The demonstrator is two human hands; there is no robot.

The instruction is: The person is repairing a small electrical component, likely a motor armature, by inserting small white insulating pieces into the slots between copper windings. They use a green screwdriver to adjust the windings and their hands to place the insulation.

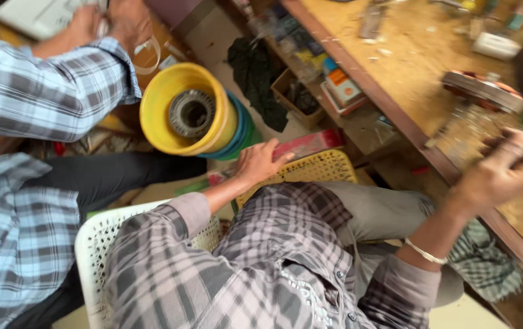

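**One head-worn view, tilted and looking steeply down**

A single camera sits on the person's head, aimed down over the grey checked shirt point(273, 268) and lap, close in. The frame is tilted and motion-blurred. The worn wooden counter point(408, 55) runs diagonally along the right; a neighbour's blue checked sleeve point(42, 85) fills the left.

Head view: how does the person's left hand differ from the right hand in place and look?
The left hand rests on the yellow perforated seat and looks sharp; the right hand lies on the wooden bench and is blurred. Only the right wrist wears a pale band, the left none. Both sleeves are checked.
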